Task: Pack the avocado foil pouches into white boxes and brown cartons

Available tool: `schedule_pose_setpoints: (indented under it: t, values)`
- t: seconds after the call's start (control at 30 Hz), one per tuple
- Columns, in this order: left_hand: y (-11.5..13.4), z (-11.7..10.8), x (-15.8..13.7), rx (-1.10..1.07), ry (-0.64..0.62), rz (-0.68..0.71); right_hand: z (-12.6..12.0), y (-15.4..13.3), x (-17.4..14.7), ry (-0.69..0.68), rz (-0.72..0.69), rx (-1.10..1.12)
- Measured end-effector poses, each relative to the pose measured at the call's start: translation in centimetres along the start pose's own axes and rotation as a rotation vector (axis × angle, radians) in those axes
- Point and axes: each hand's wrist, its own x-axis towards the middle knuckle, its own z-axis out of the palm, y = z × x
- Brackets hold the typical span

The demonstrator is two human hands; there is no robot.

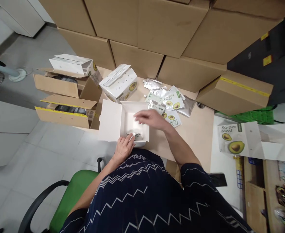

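A white cardboard box (135,120) stands with its top open on the light wooden table, its lid flap folded out to the left. My left hand (124,146) grips its near wall at the left corner, fingers hooked over the rim. A small pouch (137,136) lies inside by those fingertips, partly covered by them. Above the box's right side hovers my right hand (152,118), fingers loosely bent and apart, with nothing visible in them. Just beyond that hand are several silver and pale green spouted pouches (154,97) and printed avocado packets (173,98).
Behind the table rises a stack of large brown cartons (137,60). A closed avocado-print box (119,83) stands at the back left, beside opened brown cartons (62,118). Another printed box (239,139) is at the right. A green chair (75,194) stands at my left.
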Motion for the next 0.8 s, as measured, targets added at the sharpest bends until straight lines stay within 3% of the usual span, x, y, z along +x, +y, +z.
schedule_pose_setpoints:
  t: [0.1,0.17,0.27,0.33,0.4,0.6,0.7,0.8]
  values:
    - [0.1,-0.1,0.1,-0.002,0.004,0.004,-4.1,4.3,0.7,0.514,0.129,0.011]
    - [0.1,-0.2,0.1,-0.005,0.003,0.006,-6.1,8.6,1.4,0.667,0.334,-0.153]
    - [0.1,-0.2,0.1,-0.007,0.002,0.011,-6.9,14.6,2.2,0.406,0.670,-0.436]
    - [0.1,-0.2,0.1,-0.003,0.005,0.012,-6.3,17.3,2.5,0.170,0.766,-0.547]
    - [0.1,-0.1,0.1,-0.006,0.002,0.007,-5.6,18.8,2.6,0.046,0.780,-0.639]
    - [0.2,-0.1,0.1,-0.004,-0.025,-0.011,-5.5,19.2,2.9,0.046,0.743,-0.818]
    - [0.2,-0.1,0.1,0.014,-0.021,-0.002,-6.4,18.4,1.8,0.116,0.712,-0.679]
    - [0.3,-0.3,0.2,0.019,-0.009,0.007,-7.3,16.7,0.0,0.154,0.591,-0.487]
